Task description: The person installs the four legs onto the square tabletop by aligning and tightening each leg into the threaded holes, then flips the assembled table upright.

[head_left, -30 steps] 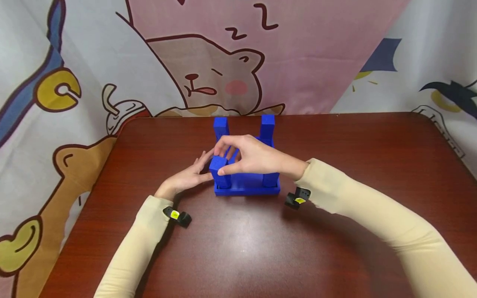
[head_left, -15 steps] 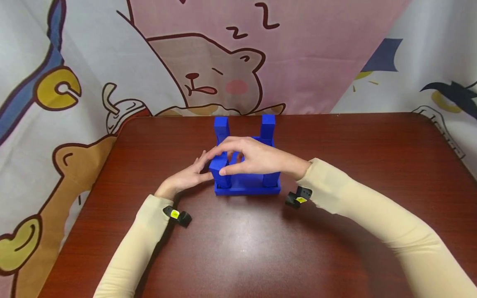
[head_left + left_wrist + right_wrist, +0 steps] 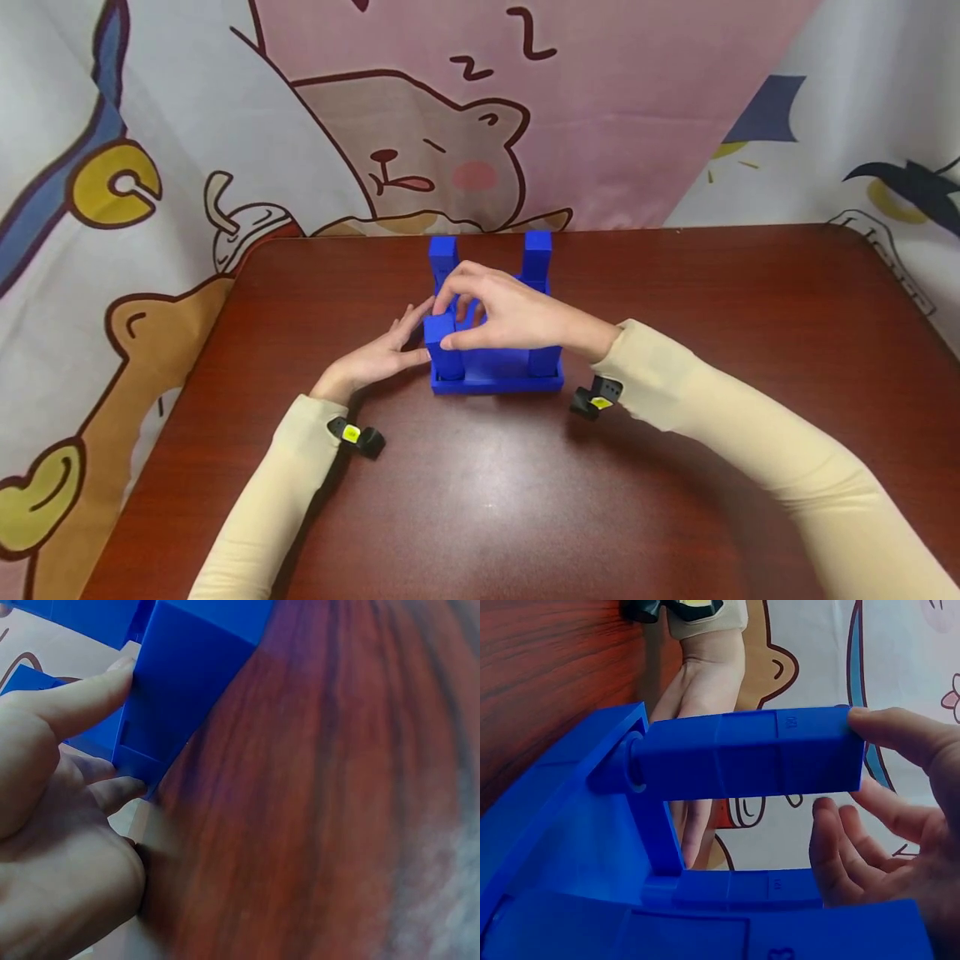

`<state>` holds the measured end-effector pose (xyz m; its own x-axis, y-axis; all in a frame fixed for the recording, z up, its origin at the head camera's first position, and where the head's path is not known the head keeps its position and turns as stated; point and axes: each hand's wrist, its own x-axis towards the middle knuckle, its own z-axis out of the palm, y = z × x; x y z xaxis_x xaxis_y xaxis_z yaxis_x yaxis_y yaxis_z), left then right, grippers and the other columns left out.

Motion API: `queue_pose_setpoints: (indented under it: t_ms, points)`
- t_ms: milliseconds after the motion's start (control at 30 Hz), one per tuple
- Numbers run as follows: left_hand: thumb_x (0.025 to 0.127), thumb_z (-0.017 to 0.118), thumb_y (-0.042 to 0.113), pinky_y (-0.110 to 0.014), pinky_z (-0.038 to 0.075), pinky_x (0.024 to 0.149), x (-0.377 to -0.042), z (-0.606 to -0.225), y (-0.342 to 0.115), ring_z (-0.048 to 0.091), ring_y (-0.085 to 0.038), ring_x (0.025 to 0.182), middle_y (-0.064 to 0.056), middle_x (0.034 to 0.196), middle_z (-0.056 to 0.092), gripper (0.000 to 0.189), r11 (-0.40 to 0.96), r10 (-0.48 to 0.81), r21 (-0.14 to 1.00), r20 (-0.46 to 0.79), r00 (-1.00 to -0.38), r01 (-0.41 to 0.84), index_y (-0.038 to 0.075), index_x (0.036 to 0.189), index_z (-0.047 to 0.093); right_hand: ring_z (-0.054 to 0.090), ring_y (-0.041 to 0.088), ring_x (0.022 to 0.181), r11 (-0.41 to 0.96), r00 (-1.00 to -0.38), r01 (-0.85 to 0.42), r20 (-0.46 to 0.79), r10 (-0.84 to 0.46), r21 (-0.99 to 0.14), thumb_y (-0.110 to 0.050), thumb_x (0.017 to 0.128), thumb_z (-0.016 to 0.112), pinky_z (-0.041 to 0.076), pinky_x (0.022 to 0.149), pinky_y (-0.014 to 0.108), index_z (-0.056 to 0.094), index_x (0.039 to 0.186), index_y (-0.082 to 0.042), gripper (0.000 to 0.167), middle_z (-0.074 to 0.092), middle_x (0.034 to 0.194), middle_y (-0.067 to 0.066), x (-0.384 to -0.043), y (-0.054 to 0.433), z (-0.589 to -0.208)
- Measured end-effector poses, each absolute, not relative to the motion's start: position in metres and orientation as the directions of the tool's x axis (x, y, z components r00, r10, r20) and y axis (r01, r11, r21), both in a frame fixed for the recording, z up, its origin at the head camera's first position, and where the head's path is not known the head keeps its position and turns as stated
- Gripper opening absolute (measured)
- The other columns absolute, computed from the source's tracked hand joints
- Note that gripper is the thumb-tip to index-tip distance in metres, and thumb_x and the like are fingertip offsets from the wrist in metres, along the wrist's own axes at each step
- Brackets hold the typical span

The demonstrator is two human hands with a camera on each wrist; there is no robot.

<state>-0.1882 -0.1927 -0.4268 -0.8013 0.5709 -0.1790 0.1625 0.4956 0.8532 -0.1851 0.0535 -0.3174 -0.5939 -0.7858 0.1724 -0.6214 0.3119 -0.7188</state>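
Observation:
A blue plastic frame with upright square legs, like an upside-down toy table, stands on the brown table; its base [image 3: 495, 386] lies flat. My right hand [image 3: 513, 312] pinches the top of the near left leg [image 3: 450, 358] between thumb and index finger, the other fingers bent clear of it. In the right wrist view that leg [image 3: 742, 754] shows a round joint where it meets the base. My left hand [image 3: 375, 360] rests along the frame's left side, thumb and fingers extended. Its thumb [image 3: 97, 694] touches the blue plastic in the left wrist view.
Two far legs [image 3: 443, 250] rise at the back of the frame, and a near right leg [image 3: 543, 362] is partly behind my right wrist. A cartoon-printed curtain [image 3: 615, 108] hangs right behind the table's far edge.
My right index finger stretched out leftward past the leg, then bent back onto its top. The leg's top has turned slightly. My left hand has stayed in place.

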Motion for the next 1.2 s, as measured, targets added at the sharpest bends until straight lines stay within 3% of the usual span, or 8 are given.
queue_pose_setpoints:
  t_ms: [200,433,567,700,867,967,1200]
  points:
    - [0.097,0.058,0.026,-0.054,-0.012,0.11,-0.189,-0.4288,-0.193,-0.019,-0.027,0.143,-0.008,0.161,0.0,0.08,0.499,0.569,0.853,-0.19,-0.8,0.153,0.022,0.157,0.005,0.058,0.015,0.085,0.349,-0.637,-0.619,0.19,-0.747,-0.703,-0.025,0.076,0.084,0.053,0.073,0.037,0.06,0.089,-0.009,0.031,0.055,0.095,0.003,-0.1849,0.0515,-0.3212]
    - [0.097,0.058,0.027,-0.055,-0.012,0.11,-0.1881,-0.4265,-0.1914,-0.019,-0.027,0.143,-0.008,0.161,-0.002,0.08,0.496,0.565,0.856,-0.191,-0.803,0.145,0.024,0.157,0.006,0.058,0.015,0.084,0.349,-0.637,-0.63,0.204,-0.744,-0.694,-0.027,0.075,0.085,0.052,0.072,0.037,0.06,0.087,-0.01,0.033,0.056,0.09,0.001,-0.1841,0.0522,-0.3205]
    - [0.097,0.058,0.024,-0.054,-0.013,0.11,-0.188,-0.4271,-0.1923,-0.019,-0.029,0.143,-0.01,0.161,0.0,0.08,0.491,0.577,0.853,-0.169,-0.799,0.174,0.022,0.157,0.006,0.057,0.016,0.088,0.346,-0.631,-0.622,0.189,-0.753,-0.702,-0.03,0.075,0.085,0.052,0.072,0.035,0.06,0.093,-0.01,0.037,0.058,0.093,0.001,-0.1834,0.0518,-0.3181]
    - [0.097,0.059,0.02,-0.052,-0.013,0.11,-0.1881,-0.4273,-0.1927,-0.018,-0.032,0.143,-0.011,0.161,0.004,0.079,0.475,0.597,0.853,-0.132,-0.792,0.216,0.015,0.157,0.008,0.056,0.013,0.096,0.332,-0.618,-0.605,0.163,-0.769,-0.724,-0.033,0.076,0.083,0.051,0.075,0.032,0.061,0.109,-0.009,0.046,0.06,0.104,0.003,-0.1835,0.0522,-0.3154]
    - [0.096,0.06,0.026,-0.052,-0.013,0.11,-0.1861,-0.4267,-0.1934,-0.018,-0.031,0.143,-0.014,0.16,0.002,0.083,0.494,0.586,0.848,-0.162,-0.794,0.191,0.012,0.156,0.004,0.054,0.011,0.106,0.267,-0.525,-0.636,0.153,-0.837,-0.724,-0.029,0.085,0.076,0.051,0.082,0.033,0.059,0.127,-0.009,0.049,0.057,0.121,0.003,-0.1834,0.054,-0.3149]
    - [0.096,0.06,0.03,-0.054,-0.013,0.11,-0.1852,-0.4272,-0.194,-0.019,-0.03,0.142,-0.016,0.16,-0.001,0.083,0.495,0.573,0.853,-0.18,-0.8,0.163,0.014,0.157,0.006,0.054,0.012,0.109,0.229,-0.494,-0.631,0.156,-0.856,-0.742,-0.023,0.089,0.071,0.051,0.084,0.033,0.059,0.129,-0.009,0.043,0.058,0.125,0.005,-0.1824,0.0546,-0.3151]
    - [0.095,0.061,0.028,-0.055,-0.012,0.11,-0.1843,-0.4269,-0.1942,-0.018,-0.032,0.143,-0.018,0.159,-0.003,0.081,0.491,0.559,0.858,-0.178,-0.81,0.151,0.013,0.156,0.011,0.055,0.013,0.112,0.191,-0.5,-0.569,0.152,-0.853,-0.8,-0.013,0.089,0.069,0.051,0.086,0.038,0.063,0.126,-0.006,0.039,0.061,0.124,0.003,-0.1832,0.0548,-0.3166]
